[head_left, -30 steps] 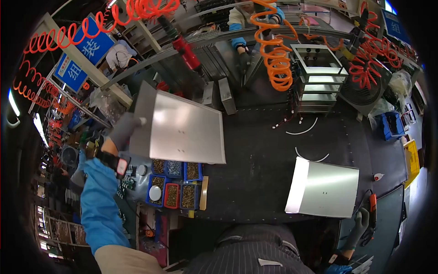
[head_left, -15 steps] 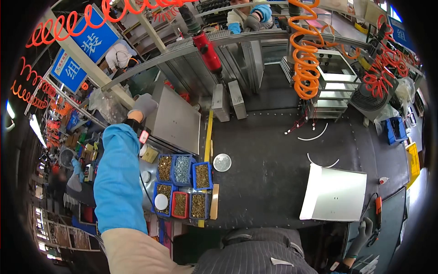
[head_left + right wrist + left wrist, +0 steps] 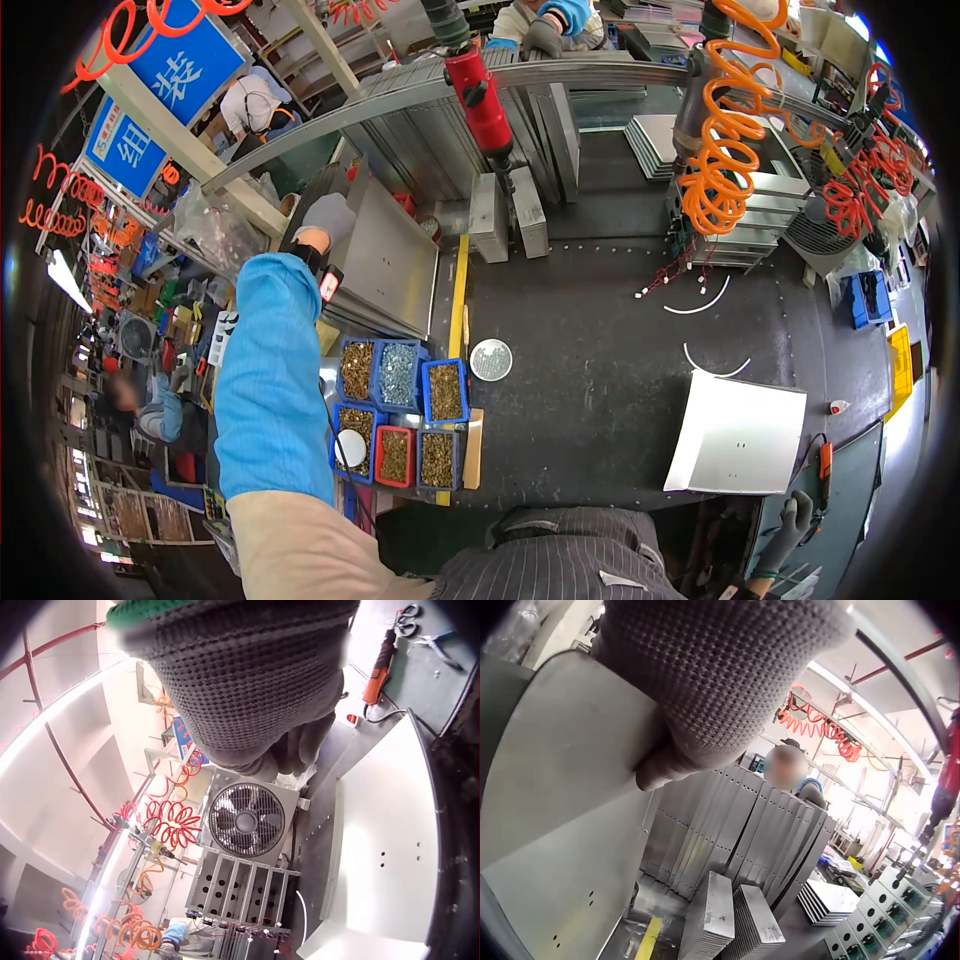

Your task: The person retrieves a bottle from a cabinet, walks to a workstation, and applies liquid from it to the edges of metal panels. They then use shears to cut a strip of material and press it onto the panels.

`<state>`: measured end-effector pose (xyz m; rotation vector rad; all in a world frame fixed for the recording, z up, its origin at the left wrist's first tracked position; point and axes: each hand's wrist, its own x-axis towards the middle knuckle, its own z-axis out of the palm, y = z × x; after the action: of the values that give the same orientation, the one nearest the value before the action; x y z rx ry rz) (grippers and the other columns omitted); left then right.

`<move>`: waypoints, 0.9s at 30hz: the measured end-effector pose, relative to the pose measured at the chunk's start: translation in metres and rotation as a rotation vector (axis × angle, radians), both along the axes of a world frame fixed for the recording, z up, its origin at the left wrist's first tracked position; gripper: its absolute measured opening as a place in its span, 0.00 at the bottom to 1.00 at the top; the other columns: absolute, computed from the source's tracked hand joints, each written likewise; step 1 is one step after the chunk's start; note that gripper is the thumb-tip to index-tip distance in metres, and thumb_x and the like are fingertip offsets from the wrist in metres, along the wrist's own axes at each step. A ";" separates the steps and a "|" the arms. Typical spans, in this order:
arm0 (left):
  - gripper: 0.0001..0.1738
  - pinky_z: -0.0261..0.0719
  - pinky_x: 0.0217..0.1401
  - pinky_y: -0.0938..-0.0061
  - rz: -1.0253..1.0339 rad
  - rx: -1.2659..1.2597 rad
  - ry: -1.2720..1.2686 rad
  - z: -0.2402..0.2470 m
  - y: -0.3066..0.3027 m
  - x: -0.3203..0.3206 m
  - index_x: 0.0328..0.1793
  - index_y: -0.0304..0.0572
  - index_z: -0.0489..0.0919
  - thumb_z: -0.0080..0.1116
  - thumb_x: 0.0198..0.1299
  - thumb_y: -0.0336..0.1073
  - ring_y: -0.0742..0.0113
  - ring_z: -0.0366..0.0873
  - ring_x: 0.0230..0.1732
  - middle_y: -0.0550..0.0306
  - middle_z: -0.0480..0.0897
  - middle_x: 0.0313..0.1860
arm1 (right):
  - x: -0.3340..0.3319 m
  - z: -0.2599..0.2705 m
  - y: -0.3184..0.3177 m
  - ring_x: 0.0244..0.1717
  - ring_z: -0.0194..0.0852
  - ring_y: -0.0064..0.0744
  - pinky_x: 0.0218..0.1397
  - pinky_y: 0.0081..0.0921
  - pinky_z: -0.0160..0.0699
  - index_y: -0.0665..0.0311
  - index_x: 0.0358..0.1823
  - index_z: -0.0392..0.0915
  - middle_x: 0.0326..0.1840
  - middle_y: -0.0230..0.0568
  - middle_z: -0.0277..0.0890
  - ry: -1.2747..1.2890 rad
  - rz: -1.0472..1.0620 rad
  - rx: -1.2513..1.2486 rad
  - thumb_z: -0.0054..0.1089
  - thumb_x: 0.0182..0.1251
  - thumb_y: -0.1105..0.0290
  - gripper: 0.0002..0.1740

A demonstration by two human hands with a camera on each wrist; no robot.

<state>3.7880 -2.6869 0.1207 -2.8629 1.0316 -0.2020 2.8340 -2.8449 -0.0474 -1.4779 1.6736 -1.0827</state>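
Note:
My gloved left hand (image 3: 330, 218) is at the top of a bent sheet-metal panel (image 3: 388, 250) standing at the table's left side, behind the parts bins. In the left wrist view the thumb (image 3: 656, 771) presses on the panel near its edge; the other fingers are mostly hidden. My gloved right hand (image 3: 790, 530) hangs low at the right with fingers loosely curled and nothing in them. Close to it, a second bent metal panel (image 3: 742, 435) lies on the black table, one flange turned up along its left side.
Blue and red bins (image 3: 396, 455) of screws stand at the left front, near a round white dish (image 3: 491, 360). A red power screwdriver (image 3: 478, 105) hangs above metal blocks (image 3: 489, 220). A slotted metal frame (image 3: 745, 225) stands back right; an orange-handled tool (image 3: 825, 462) lies at right.
My left hand has carried its panel from above the table leftward and down, behind the bins, uncovering the white dish. The right hand stays low at the right.

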 end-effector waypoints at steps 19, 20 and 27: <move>0.25 0.81 0.62 0.53 0.085 0.105 0.000 0.017 -0.005 -0.016 0.50 0.34 0.87 0.60 0.57 0.49 0.33 0.83 0.56 0.31 0.86 0.52 | 0.009 0.005 0.001 0.40 0.62 0.14 0.43 0.16 0.64 0.64 0.52 0.81 0.43 0.23 0.73 0.030 0.043 0.089 0.56 0.76 0.69 0.10; 0.26 0.80 0.62 0.52 0.074 0.108 0.010 0.019 -0.004 -0.016 0.51 0.34 0.86 0.61 0.57 0.50 0.34 0.83 0.57 0.31 0.86 0.52 | 0.008 0.004 0.001 0.40 0.62 0.14 0.43 0.16 0.64 0.64 0.52 0.81 0.43 0.23 0.73 0.032 0.041 0.094 0.56 0.76 0.69 0.10; 0.23 0.80 0.60 0.51 -0.033 0.094 -0.075 0.001 0.014 -0.001 0.50 0.36 0.86 0.60 0.61 0.48 0.37 0.83 0.55 0.36 0.87 0.51 | 0.015 0.001 0.006 0.38 0.61 0.14 0.42 0.16 0.62 0.65 0.51 0.81 0.39 0.23 0.71 0.022 0.022 0.104 0.55 0.75 0.71 0.10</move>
<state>3.7874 -2.6725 0.1218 -2.7344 1.0466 -0.2538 2.8492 -2.8389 -0.0463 -1.4436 1.6984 -0.9563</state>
